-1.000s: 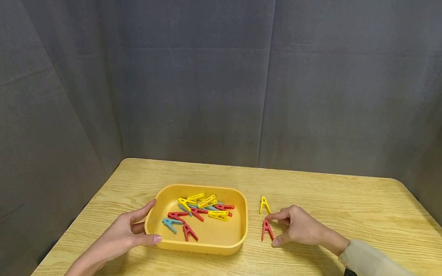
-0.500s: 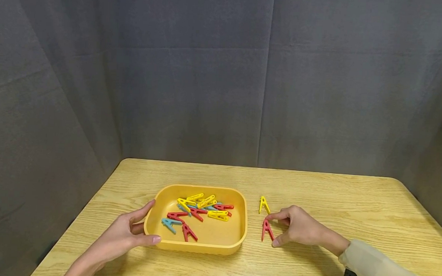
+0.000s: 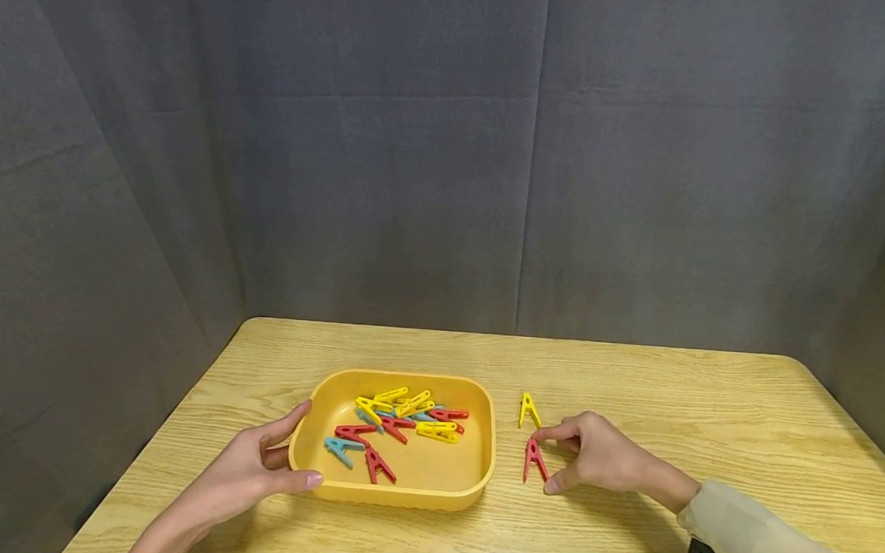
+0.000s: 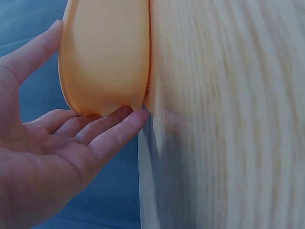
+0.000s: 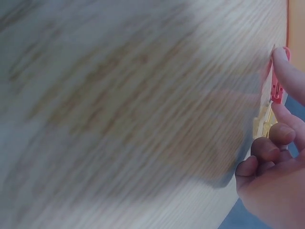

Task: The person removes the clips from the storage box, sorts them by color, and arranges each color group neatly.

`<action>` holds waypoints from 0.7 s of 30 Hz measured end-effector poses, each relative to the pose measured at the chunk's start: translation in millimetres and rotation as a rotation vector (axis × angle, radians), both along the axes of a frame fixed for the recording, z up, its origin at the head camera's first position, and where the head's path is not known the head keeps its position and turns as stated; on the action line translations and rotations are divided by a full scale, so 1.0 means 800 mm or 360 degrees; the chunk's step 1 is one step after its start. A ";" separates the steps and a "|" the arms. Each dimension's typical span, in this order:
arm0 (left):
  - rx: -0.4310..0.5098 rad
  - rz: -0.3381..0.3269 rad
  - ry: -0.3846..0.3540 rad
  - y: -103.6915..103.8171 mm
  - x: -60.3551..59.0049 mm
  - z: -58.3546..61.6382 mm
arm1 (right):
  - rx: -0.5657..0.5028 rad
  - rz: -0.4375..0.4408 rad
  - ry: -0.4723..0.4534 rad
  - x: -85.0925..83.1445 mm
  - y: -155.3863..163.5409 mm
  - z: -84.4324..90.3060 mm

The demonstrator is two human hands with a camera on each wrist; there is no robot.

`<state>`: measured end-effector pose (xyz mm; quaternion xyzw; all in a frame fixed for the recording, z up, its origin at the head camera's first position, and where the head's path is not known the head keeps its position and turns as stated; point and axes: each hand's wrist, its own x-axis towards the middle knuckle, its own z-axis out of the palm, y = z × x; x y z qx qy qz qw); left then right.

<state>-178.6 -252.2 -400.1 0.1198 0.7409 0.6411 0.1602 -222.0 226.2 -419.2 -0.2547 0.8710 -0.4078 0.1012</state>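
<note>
A shallow yellow-orange plastic tray (image 3: 438,498) stands on the table with several red, yellow and blue clothespins inside. My left hand (image 3: 240,470) holds its near left corner, thumb at the front rim and fingers along the left wall. The left wrist view shows the fingertips against the end of the tray (image 4: 107,52). To the right of the tray, my right hand (image 3: 602,456) pinches a red clothespin (image 3: 533,455) between index finger and thumb, its legs spread toward me. Just behind it lies a yellow clothespin (image 3: 528,406), also visible in the right wrist view beyond the fingers.
The wooden table (image 3: 669,389) has rounded far corners. Dark grey curtains (image 3: 387,182) hang behind it and along both sides. A light sleeve (image 3: 760,527) with a black strap piece covers the right forearm.
</note>
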 end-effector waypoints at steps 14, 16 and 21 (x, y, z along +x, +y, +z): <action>-0.0030 0.0022 -0.0013 0.000 0.000 0.003 | 0.0040 0.0120 0.0078 -0.005 -0.003 0.044; -0.0047 0.0031 -0.0015 0.001 0.000 0.003 | 0.0058 0.0152 0.0113 -0.007 -0.009 0.057; -0.0096 0.0060 -0.0025 0.002 0.000 0.003 | 0.0100 0.0225 0.0165 -0.012 -0.031 0.087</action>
